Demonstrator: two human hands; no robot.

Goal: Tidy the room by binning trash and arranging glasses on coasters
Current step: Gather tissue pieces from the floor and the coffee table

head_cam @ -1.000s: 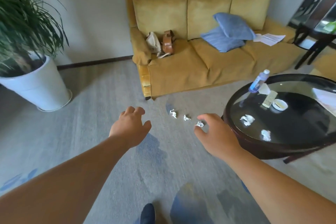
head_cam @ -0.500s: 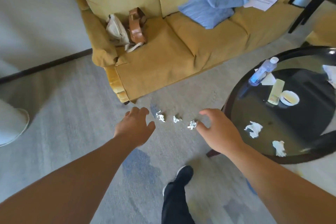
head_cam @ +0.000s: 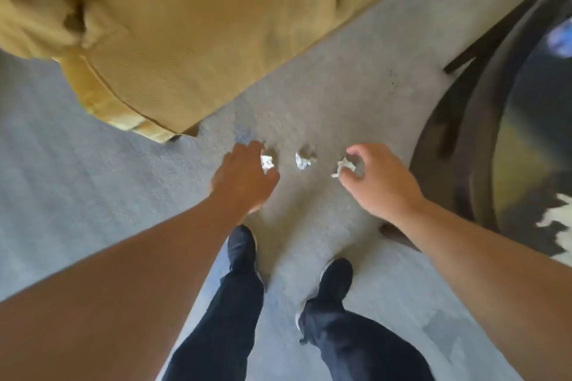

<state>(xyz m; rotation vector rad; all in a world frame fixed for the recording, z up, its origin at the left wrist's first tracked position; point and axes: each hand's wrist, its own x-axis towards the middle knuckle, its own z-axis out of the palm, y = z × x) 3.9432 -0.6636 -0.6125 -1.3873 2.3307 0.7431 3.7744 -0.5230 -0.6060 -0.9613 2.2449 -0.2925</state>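
Observation:
Three crumpled white paper balls lie in a row on the grey carpet. My left hand [head_cam: 244, 178] is spread over the left paper ball [head_cam: 266, 161], which sits between its fingertips and thumb, still on the floor. The middle paper ball [head_cam: 302, 161] lies free between my hands. My right hand [head_cam: 376, 182] has thumb and forefinger pinched around the right paper ball [head_cam: 344, 165]. No glasses or coasters are in sight.
The yellow sofa [head_cam: 201, 34] fills the upper left, its corner close to my left hand. A round dark glass table [head_cam: 458, 145] stands at the right with a crumpled paper [head_cam: 557, 215] and a blurred blue bottle [head_cam: 561, 40]. My black shoes stand below.
I have stepped forward and bent down, so the view tilted to the floor. Both hands dropped to the paper balls, and the right hand closed on the right one.

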